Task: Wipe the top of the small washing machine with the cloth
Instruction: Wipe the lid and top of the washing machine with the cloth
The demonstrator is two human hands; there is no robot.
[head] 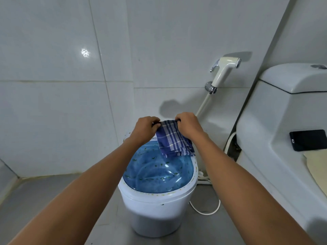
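We count one small washing machine (157,197) on the floor, one cloth (174,140) and our two hands. The left hand (146,129) and right hand (188,125) each pinch the cloth's top edge; it hangs over the lid's far side. Right of the machine stand a toilet (276,124), one phone (308,140) and a bidet sprayer (224,71).

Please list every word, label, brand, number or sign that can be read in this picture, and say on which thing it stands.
None can be read.
Small white washing machine with blue translucent lid: no text shows.
Blue checked cloth: pattern only.
Black phone: no text.
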